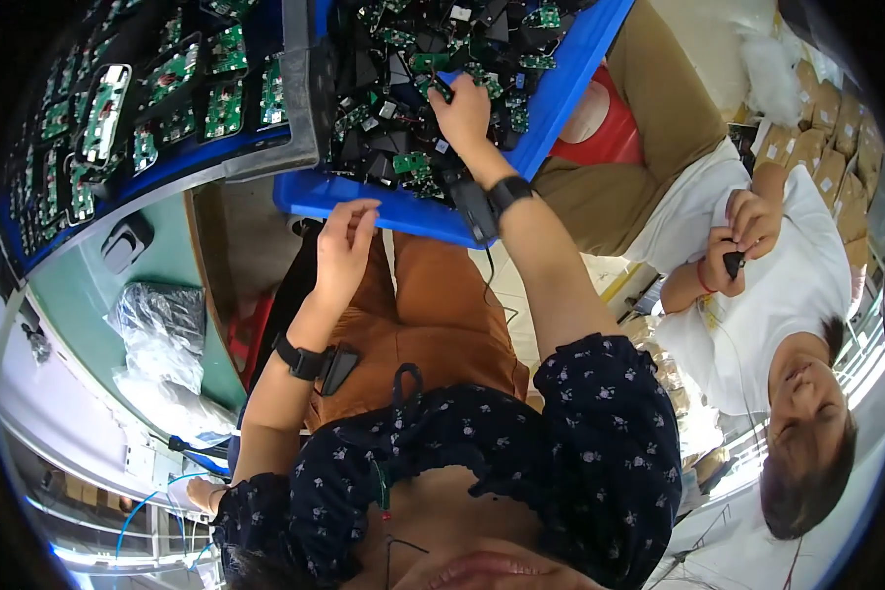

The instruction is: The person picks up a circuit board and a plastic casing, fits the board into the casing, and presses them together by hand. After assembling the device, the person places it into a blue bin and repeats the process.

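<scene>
My right hand [461,110] is closed on a small black plastic part [442,88] above a blue bin [551,138]. Loose green circuit boards [412,163] and black housings fill the bin in a jumble. The fingers hide much of the held part. My left hand [342,251] hovers just off the bin's near edge, fingers stretched out and holding nothing. Each wrist wears a black strap with a small black box on it.
At upper left, a dark-framed tray [310,93] holds rows of circuit boards in black housings. Below it, a green table [64,285] carries a plastic-wrapped packet [167,320]. Another person [757,285] sits at right, handling a small black part. A red stool [615,133] stands beyond the bin.
</scene>
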